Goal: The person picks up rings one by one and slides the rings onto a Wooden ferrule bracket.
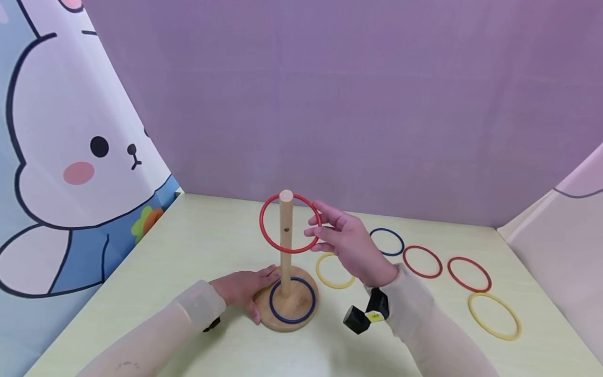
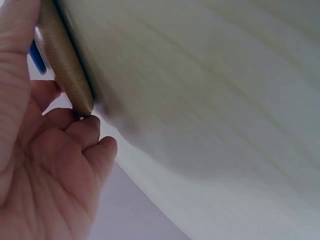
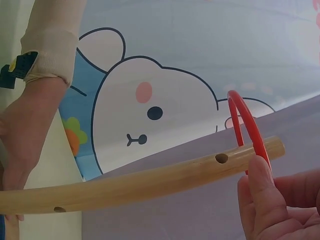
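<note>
A wooden post (image 1: 286, 225) stands upright on a round wooden base (image 1: 301, 324). My right hand (image 1: 355, 243) pinches a red ring (image 1: 268, 238) between thumb and fingers. In the right wrist view the red ring (image 3: 252, 122) surrounds the upper end of the post (image 3: 150, 185), just below its tip. Down at the base, a blue ring (image 1: 313, 309) lies around the post's foot. My left hand (image 1: 240, 290) grips the left rim of the base; its thumb and fingers straddle the base's edge (image 2: 62, 55) in the left wrist view.
Right of the post, a yellow ring (image 1: 335, 286), a blue ring (image 1: 388, 254), two red rings (image 1: 422, 276) and another yellow ring (image 1: 494, 334) lie on the pale table (image 1: 212, 230). A purple cloth (image 1: 353, 104) hangs behind, with a cartoon-printed cloth (image 1: 56, 131) at left.
</note>
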Demonstrator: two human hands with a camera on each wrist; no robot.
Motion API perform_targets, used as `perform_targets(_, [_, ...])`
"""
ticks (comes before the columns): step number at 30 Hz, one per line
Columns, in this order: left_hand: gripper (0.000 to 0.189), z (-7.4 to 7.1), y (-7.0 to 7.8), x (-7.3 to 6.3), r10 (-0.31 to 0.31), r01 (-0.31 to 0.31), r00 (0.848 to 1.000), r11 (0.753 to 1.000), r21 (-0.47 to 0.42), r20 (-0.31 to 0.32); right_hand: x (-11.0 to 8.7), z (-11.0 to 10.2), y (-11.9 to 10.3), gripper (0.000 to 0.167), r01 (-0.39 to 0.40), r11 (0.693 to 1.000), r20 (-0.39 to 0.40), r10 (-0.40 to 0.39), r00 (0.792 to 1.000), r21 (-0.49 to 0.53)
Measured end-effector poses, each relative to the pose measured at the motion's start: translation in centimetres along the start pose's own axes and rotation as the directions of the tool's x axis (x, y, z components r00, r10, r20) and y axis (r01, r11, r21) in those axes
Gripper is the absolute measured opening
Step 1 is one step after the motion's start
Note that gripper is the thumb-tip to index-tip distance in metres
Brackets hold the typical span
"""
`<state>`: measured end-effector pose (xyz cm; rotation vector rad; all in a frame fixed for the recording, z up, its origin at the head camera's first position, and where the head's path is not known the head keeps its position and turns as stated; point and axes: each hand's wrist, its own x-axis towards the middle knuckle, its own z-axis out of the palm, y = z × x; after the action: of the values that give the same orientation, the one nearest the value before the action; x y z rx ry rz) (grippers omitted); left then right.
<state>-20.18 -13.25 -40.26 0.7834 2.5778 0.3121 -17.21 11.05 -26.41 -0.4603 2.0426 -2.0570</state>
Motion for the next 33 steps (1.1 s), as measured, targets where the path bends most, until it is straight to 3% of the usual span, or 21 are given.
perform_targets(13, [0.103,0.1,0.1,-0.1,-0.013,0.013,1.0,1.0,-0.006,0.001,0.1,-0.2,0.7,0.056,-0.024,0.999,0.03,0.022,0.999,0.045])
perform_targets(26, [0.104,-0.1,0.1,0.2,0.031,-0.031,0.999,0.999,0.014,-0.012,0.0,-0.4,1.7,0.056,-0.03,0.999,0.044,0.029,0.999,0.02])
perform_targets(33, [0.106,0.1,0.2,0.3,-0.003,0.003,1.0,1.0,-0.002,-0.007,-0.1,-0.4,2.9,0.054,-0.033,0.999,0.064,0.031,0.997,0.03])
